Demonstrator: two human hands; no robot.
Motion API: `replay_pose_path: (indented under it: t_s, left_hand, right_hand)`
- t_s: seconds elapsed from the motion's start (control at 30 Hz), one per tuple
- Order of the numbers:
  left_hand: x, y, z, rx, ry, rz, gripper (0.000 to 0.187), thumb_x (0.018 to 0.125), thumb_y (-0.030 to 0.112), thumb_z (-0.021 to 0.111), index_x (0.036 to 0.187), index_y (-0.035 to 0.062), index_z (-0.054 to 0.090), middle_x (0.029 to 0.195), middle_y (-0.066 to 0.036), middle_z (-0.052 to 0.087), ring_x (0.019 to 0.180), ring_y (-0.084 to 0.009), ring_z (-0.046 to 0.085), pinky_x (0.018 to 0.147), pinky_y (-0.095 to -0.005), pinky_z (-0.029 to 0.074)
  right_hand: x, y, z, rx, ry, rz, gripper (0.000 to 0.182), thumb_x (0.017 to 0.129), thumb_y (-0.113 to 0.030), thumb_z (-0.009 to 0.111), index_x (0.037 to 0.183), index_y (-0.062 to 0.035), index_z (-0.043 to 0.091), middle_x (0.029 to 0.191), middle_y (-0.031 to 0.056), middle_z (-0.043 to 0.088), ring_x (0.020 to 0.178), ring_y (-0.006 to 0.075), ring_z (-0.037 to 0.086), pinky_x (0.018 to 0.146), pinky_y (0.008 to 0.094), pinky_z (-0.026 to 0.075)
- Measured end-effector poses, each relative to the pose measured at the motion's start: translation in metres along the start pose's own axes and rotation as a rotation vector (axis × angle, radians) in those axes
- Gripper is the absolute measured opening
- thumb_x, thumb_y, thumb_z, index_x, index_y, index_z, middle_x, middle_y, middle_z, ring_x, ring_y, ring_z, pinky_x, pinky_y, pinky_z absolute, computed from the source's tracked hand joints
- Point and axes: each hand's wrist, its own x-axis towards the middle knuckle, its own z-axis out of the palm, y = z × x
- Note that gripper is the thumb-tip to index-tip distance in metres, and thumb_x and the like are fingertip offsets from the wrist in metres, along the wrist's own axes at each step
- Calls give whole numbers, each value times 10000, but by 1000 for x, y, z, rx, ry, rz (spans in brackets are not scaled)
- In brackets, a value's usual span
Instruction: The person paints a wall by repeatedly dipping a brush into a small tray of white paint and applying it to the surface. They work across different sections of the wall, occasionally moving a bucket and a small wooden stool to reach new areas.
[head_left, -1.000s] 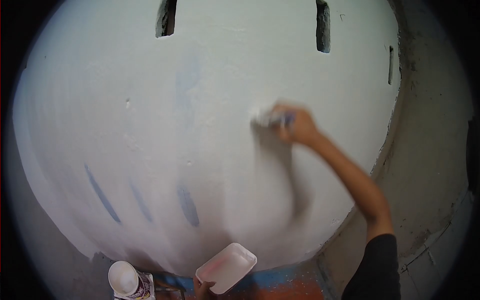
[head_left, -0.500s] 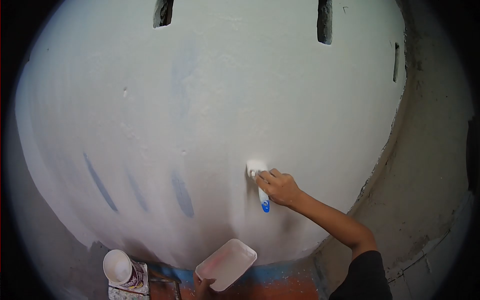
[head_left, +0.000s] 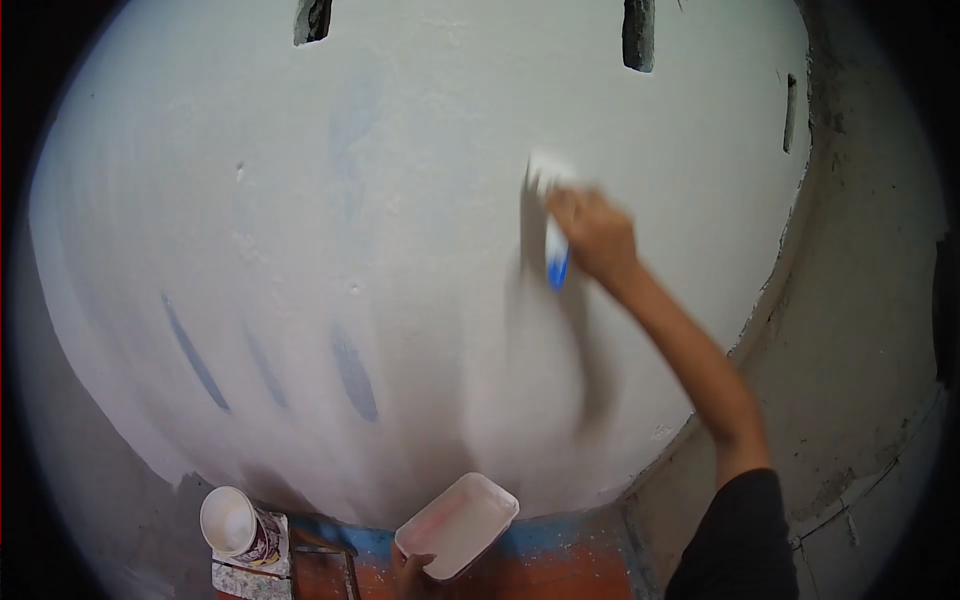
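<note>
My right hand [head_left: 596, 232] is closed around a paintbrush [head_left: 557, 262] with a blue-tipped white handle, its white bristle end pointing up. The brush is at the white wall [head_left: 440, 220], somewhat blurred, with a dark shadow beside it; whether the bristles touch is hard to tell. Low in the view, my left hand [head_left: 412, 574] grips a shallow rectangular tray [head_left: 465, 525] by its left edge, thumb over the rim. The tray is whitish with a pink tint inside. Most of that hand is cut off by the lower frame edge.
A paint bucket [head_left: 232, 525] with white contents stands on a paint-spattered stool [head_left: 250, 580] at lower left. Bluish-grey streaks [head_left: 355, 375] mark the wall. Slots [head_left: 638, 35] pierce its upper part. A bare grey wall [head_left: 860, 300] adjoins on the right.
My right hand has moved the paintbrush up and slightly right along the wall. My left hand and the tray have stayed nearly in place. The view has shifted slightly.
</note>
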Motion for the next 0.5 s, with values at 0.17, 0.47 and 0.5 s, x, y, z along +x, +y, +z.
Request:
replay_pose_path:
  t_s: [0.17,0.47,0.5]
  left_hand:
    - [-9,10,3,102,80,-55,629,804,135,669,1384,47,440,1313,-146,521,1180,-318,540,980,-451,500]
    - [5,35,15,61,-10,-75,638,752,102,602,1360,53,415,1296,-158,512,1174,-326,563,934,-466,556]
    - [6,38,19,24,-17,-69,668,706,93,591,1346,47,406,1278,-161,516,1162,-326,579,923,-467,573]
  right_hand:
    - [-107,-92,-26,407,-393,-36,338,751,-106,665,1088,-119,673,1046,11,655,812,199,642,530,321,514]
    - [82,80,-9,393,21,224,170,801,-139,683,970,-146,675,897,65,675,829,321,663,723,410,543]
    - [99,90,-13,306,116,187,180,832,-145,676,1012,-148,687,943,60,673,861,307,661,726,410,542]
